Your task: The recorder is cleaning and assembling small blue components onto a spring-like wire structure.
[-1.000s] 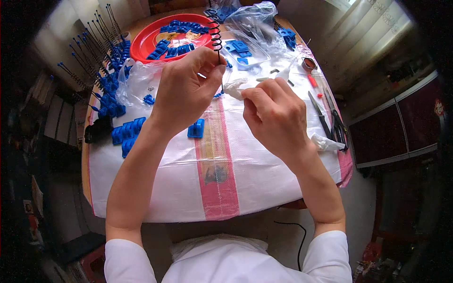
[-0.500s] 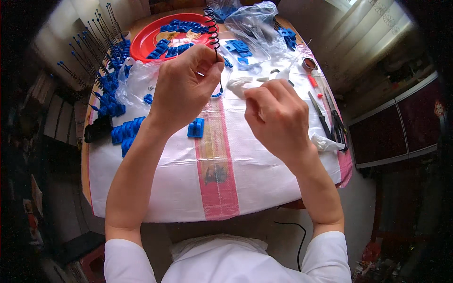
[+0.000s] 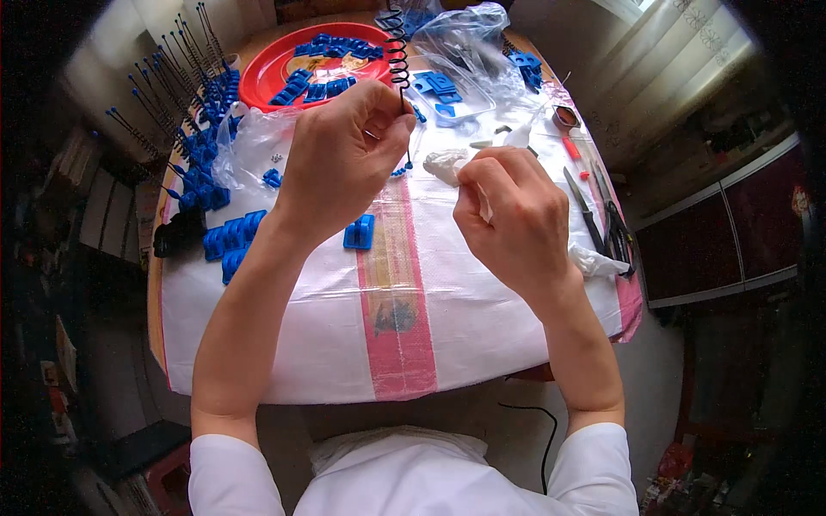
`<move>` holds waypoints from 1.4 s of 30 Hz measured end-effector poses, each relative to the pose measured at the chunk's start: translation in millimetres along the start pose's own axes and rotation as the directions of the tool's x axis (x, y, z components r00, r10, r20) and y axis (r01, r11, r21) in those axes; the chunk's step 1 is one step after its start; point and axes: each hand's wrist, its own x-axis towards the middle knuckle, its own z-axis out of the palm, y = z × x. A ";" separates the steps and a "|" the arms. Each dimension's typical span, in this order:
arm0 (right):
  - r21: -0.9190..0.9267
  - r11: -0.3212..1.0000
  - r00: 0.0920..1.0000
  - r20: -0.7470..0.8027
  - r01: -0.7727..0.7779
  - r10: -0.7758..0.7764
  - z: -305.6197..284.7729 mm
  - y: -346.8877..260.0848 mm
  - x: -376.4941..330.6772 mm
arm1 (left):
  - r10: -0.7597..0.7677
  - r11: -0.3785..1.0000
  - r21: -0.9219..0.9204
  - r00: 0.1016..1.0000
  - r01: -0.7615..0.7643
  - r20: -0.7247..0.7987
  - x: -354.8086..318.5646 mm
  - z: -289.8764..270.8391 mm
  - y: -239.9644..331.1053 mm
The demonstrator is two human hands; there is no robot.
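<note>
Left hand (image 3: 348, 159): finger and thumb are pinching the black coiled wire (image 3: 398, 67) upright, apparently leaving its lower end free.
Right hand (image 3: 516, 211): fingers are gripping the crumpled white wad (image 3: 444, 165) nearby.

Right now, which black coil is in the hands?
The black coil pinched in the left hand; the coils at far left stand unheld among blue parts.

The coil (image 3: 398, 58) is black, the wad (image 3: 445, 165) white, the white sheet (image 3: 490, 322) striped in pink and tan.
</note>
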 end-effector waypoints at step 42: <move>0.369 0.771 0.854 0.194 -0.519 0.482 4.1 54.5 -25.9 | -0.017 0.999 0.037 1.000 0.017 0.000 0.0 -1.8 -3.3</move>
